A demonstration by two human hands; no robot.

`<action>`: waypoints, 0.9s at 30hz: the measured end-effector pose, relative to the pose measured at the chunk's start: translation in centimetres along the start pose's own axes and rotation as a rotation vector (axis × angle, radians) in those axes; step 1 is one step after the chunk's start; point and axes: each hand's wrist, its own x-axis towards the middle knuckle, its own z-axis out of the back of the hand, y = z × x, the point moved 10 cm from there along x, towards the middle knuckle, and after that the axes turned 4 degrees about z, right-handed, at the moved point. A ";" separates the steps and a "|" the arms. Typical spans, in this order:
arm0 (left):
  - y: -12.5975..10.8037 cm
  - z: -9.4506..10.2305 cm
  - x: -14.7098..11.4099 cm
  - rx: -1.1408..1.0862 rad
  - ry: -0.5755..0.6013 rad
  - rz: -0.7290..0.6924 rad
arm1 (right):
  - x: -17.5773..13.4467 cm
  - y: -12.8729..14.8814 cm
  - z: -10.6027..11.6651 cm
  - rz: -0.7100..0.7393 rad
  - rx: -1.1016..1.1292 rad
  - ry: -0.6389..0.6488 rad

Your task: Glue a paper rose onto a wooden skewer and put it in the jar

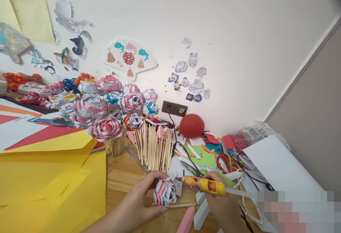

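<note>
My left hand (pixel 137 202) is closed around a pink and white paper flower (pixel 165 192), with thumb below and fingers behind it. A thin wooden stick (pixel 185 205) extends right from beneath the flower. In my right hand (pixel 225 206) is a yellow hot glue gun (pixel 204 185), its nozzle pointing left, just beside the flower's upper right. A translucent glue stick (pixel 239 192) protrudes from the gun's back end. Folded pink (pixel 186 220) and white paper strips (pixel 201 214) lie below, between my hands.
Finished paper flowers (pixel 106 126) stand in a cup at left, behind yellow paper (pixel 53 183). Wooden sticks (pixel 154 144) lie ahead, near a red balloon (pixel 191 125). Paper scraps, scissors (pixel 225 160), a bead string (pixel 247 208) and black cords crowd the right. The lower right corner is pixelated.
</note>
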 end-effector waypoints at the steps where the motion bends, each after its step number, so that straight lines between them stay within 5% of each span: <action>1: -0.1 0.2 0.0 -0.016 -0.014 -0.023 | 0.1 -0.1 0.4 0.007 -0.044 -0.037; 5: 0.2 0.5 0.0 -0.046 -0.054 -0.041 | 0.0 -1.3 1.5 -0.053 -0.183 -0.171; 10: 0.3 0.5 -0.1 -0.042 -0.066 0.000 | -0.1 -4.4 0.9 -0.222 -0.322 -0.097; 19: -0.4 0.5 -0.2 -0.155 -0.122 -0.033 | 0.4 -2.7 1.8 -0.031 -0.506 -0.193; 27: 0.0 0.4 0.0 -0.100 -0.066 -0.032 | 0.3 -2.9 -0.3 0.030 -0.674 -0.066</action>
